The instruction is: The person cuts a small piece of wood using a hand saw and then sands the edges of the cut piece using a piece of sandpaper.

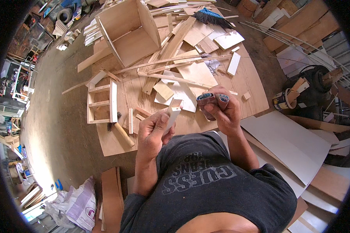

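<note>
My left hand (151,130) is closed around a short wooden block (174,112) with a white face, its end pointing up and away from me. My right hand (230,114) grips a folded strip of sandpaper (207,106), reddish brown outside with blue showing in its loops. The block and the sandpaper are apart, both held above the near edge of a plywood worktop (249,91). Left of my left hand, a hammer (124,136) with a wooden handle lies near a small slatted wooden frame (113,101).
A large open plywood box (138,46) stands at the far left of the worktop. Wood strips (177,64) and offcuts lie across the middle, with a blue-and-black broom head (212,17) behind. White panels (286,143) lean at my right; a white-and-purple sack (79,206) sits lower left.
</note>
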Available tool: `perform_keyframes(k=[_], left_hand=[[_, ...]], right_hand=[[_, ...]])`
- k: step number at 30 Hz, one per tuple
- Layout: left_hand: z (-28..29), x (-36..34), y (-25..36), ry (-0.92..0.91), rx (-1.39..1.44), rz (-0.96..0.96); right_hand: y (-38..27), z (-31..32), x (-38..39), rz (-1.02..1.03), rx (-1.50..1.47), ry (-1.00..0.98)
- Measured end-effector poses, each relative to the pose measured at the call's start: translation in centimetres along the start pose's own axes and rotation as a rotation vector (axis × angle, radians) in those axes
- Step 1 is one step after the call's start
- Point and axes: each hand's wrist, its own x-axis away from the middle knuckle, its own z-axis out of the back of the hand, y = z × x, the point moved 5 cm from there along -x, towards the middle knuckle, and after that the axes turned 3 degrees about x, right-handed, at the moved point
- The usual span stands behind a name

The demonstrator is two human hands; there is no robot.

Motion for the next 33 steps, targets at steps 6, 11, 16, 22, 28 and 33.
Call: perform_keyframes(k=[6,11,16,22,28,33], left_hand=[[-0.5,-0.1,-0.6,0.067,-0.047,0.052],[-1.3,-0.1,-0.8,0.009,-0.086,0.049],[-2.0,-0.4,-1.7,0.018,-0.148,0.020],[-2.2,-1.0,-1.3,0.050,-0.298,-0.043],[-4.2,-2.5,-1.1,0.090,-0.296,-0.006],[-4.9,-3.2,-1.3,0.141,-0.239,0.018]], right_hand=[[-4.0,-0.9,-2.0,0.165,0.195,-0.090],[-4.9,-1.6,-3.0,0.203,0.286,-0.082],[-3.1,-0.5,-2.4,0.191,0.286,-0.102],[-2.2,1.0,-3.5,0.198,0.342,-0.157],[-2.8,0.9,-5.4,0.214,0.171,-0.192],[-0.3,3.4,-5.9,0.145,0.237,-0.179]])
